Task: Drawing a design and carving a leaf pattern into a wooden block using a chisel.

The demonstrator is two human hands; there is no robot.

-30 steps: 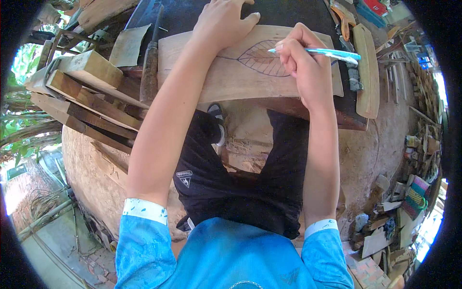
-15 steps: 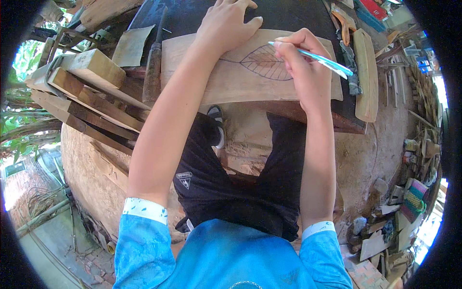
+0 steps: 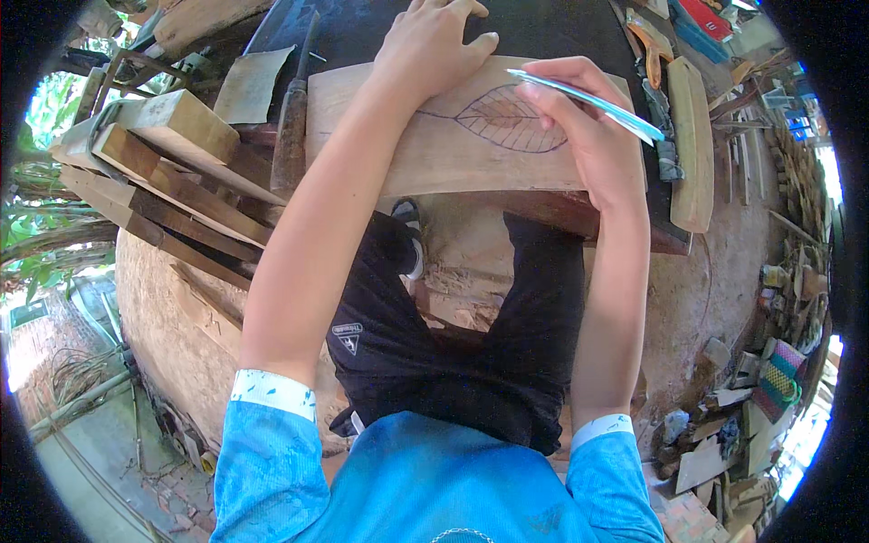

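Dark table (image 3: 561,27) seen beyond black trousers (image 3: 453,389), w/ pale wood board (image 3: 480,172) laid along its near edge; L hand (image 3: 433,50) spread over board's far edge, blue-white pen (image 3: 625,119) pinched btwn thumb & fingers of R hand (image 3: 597,149), tip nr upper rim of inked leaf drawing (image 3: 507,118), contact can't be told. Risk, as judged: board could be slid & line skewed if L-side pressure is eased; ink, if wet, could be smudged by R palm. Writing: white triangular logo (image 3: 348,337) w/ lettering noted on trouser leg, white characters on red item (image 3: 699,16), far R.
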